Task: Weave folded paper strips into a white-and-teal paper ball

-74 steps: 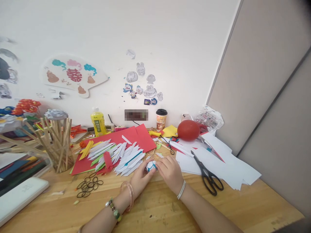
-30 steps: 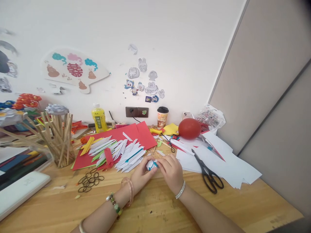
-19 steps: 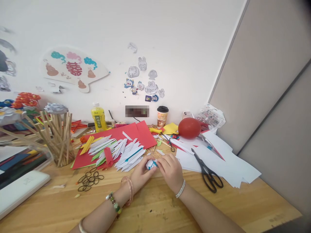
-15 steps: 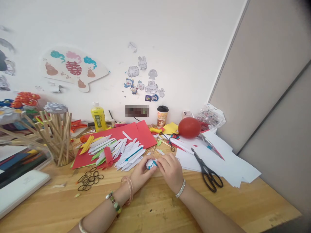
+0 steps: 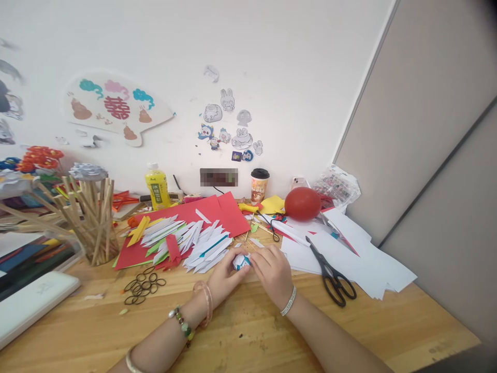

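My left hand (image 5: 224,278) and my right hand (image 5: 272,272) meet over the wooden table (image 5: 240,331), both pinching a small folded paper piece (image 5: 240,260) that is white with teal edges. It sits between my fingertips, partly hidden by them. Just beyond it lies a pile of folded white paper strips (image 5: 194,243) on red paper sheets (image 5: 217,215).
Black scissors (image 5: 330,272) lie on white paper sheets (image 5: 368,259) to the right. A red balloon (image 5: 302,204), a cup (image 5: 258,186) and a yellow bottle (image 5: 156,185) stand by the wall. Wooden sticks in a holder (image 5: 95,223), black rubber bands (image 5: 142,287) and a white case (image 5: 31,305) are at the left.
My hands stay on the paper piece, with only small finger shifts. The view has tilted slightly, so everything sits a little lower or higher in the picture.
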Demonstrator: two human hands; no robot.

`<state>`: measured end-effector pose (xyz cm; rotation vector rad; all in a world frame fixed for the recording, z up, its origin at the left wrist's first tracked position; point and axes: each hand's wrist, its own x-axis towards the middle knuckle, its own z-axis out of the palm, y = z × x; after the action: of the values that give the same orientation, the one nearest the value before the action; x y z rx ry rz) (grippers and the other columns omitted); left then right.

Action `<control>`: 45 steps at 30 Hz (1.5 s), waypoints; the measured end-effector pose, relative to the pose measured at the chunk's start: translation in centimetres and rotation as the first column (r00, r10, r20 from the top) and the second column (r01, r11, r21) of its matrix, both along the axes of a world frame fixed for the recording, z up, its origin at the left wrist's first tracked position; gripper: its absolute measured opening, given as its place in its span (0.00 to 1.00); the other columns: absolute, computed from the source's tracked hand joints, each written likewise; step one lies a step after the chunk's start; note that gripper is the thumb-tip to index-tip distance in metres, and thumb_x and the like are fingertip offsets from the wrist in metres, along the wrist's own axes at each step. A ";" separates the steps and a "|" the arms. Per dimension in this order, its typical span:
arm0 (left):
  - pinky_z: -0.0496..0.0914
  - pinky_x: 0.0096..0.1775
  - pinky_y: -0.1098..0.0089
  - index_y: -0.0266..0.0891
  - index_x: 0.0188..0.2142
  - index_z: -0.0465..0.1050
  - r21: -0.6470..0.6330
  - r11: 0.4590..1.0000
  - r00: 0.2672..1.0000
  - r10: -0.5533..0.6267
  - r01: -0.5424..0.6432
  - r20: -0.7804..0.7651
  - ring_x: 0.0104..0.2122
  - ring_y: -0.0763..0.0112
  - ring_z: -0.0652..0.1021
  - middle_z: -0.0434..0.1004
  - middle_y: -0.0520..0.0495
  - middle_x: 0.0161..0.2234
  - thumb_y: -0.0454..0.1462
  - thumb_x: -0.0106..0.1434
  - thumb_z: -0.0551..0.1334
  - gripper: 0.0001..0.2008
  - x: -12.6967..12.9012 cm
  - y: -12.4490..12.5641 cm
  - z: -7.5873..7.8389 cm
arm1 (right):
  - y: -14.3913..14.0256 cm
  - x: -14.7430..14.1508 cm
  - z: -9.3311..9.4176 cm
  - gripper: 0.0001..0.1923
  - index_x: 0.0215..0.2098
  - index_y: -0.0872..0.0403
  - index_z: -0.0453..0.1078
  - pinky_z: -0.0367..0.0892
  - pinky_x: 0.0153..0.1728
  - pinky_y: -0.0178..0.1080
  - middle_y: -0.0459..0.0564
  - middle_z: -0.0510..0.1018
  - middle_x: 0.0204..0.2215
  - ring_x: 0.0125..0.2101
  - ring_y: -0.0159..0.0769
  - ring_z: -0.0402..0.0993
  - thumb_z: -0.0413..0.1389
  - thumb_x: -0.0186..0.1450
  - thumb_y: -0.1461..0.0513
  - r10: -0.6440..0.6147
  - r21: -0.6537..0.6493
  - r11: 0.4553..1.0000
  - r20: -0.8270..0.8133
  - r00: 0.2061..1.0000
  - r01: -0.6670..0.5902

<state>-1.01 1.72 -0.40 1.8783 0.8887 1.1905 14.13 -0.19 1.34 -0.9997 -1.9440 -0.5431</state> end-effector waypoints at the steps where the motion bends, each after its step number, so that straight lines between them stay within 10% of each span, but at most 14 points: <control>1: 0.64 0.43 0.67 0.38 0.40 0.64 -0.001 1.000 1.000 -0.004 0.004 0.003 0.39 0.66 0.69 0.69 0.47 0.37 0.41 0.57 0.57 0.13 0.0 0.0 0.0 | 0.0 0.0 0.0 0.10 0.26 0.55 0.68 0.59 0.27 0.37 0.47 0.70 0.21 0.27 0.34 0.62 0.49 0.63 0.67 0.005 -0.004 1.000 -0.007 1.000 -0.005; 45: 0.65 0.43 0.68 0.39 0.41 0.63 0.017 1.000 1.000 -0.015 0.016 -0.023 0.39 0.67 0.69 0.69 0.48 0.37 0.41 0.58 0.57 0.12 0.0 -0.2 -0.2 | 0.2 0.2 -0.1 0.08 0.30 0.55 0.67 0.60 0.29 0.38 0.48 0.71 0.24 0.28 0.34 0.63 0.47 0.64 0.66 0.064 -0.048 0.997 -0.049 0.997 -0.066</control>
<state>-0.99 1.53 -0.59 1.9129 0.8769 1.1735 14.33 0.02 1.19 -0.9687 -1.9491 -0.4324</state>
